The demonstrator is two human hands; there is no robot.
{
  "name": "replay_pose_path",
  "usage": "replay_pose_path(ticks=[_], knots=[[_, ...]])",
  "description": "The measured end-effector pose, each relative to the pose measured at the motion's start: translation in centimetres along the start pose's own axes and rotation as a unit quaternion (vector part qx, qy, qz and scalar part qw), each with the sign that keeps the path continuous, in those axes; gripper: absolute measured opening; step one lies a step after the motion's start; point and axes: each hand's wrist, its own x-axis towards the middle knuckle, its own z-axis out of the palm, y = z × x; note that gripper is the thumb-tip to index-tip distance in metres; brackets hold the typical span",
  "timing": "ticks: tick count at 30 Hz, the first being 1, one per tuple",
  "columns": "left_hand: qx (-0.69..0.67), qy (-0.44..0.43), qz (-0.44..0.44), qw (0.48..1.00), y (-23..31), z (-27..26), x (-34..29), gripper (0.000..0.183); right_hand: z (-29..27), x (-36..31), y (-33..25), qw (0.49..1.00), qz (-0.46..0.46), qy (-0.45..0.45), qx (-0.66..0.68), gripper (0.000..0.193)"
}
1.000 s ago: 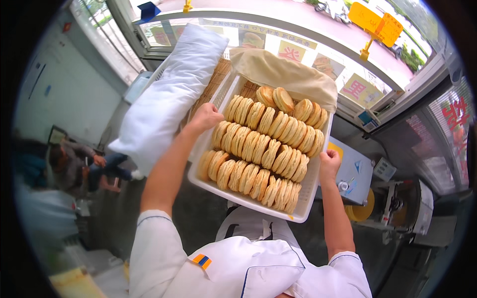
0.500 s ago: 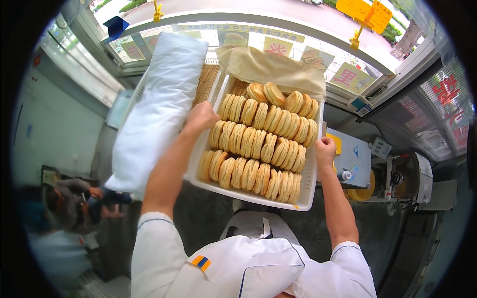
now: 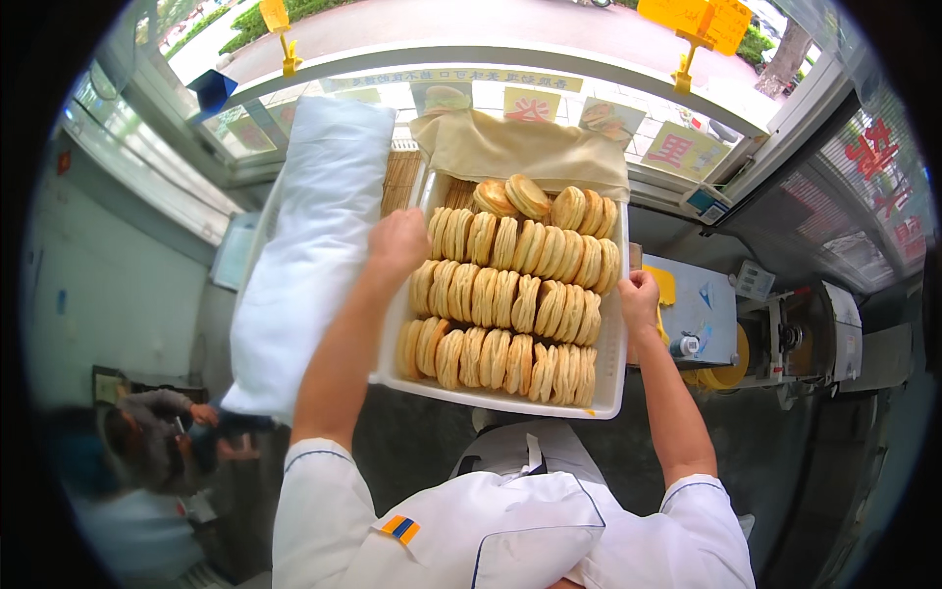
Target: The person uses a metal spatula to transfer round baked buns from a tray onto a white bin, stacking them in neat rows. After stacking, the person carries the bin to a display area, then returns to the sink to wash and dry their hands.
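Note:
A white plastic tray (image 3: 610, 388) is in front of me, holding several rows of round, flaky flatbreads (image 3: 505, 294) stood on edge. A few flatbreads (image 3: 528, 196) lie loosely at its far end. My right hand (image 3: 640, 297) is closed, fingers pinched on the tray's right rim. Curled and slightly blurred, my left hand (image 3: 400, 240) is at the left rim; its fingertips are hidden. A beige cloth (image 3: 520, 152) is folded back over the far end. Left of the tray, a puffy white cloth (image 3: 314, 236) covers most of a second container.
A window ledge (image 3: 491, 61) with yellow clip-on signs (image 3: 695, 25) borders the far side. On the right stand a grey table (image 3: 702, 314) with a small jar (image 3: 687, 346), and a machine (image 3: 800, 334). A person (image 3: 147, 442) sits at the lower left.
The view has shifted, so the window, cloth and tray appear lower. The tray also seems slightly nearer me. Both hands stay at its sides, the left now more blurred.

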Motion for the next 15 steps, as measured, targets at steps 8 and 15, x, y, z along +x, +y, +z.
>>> replay_pose_path(ticks=[8,15], knots=[[-0.155,-0.009,0.008,0.988,9.0,2.1,9.8,0.047,-2.5,0.0,-0.4,0.993,0.046,-0.054,0.092,0.018],[-0.149,-0.133,-0.067,0.978,12.4,6.1,18.0,0.040,-7.8,-0.8,1.9,0.982,0.105,-0.068,0.138,0.018]])
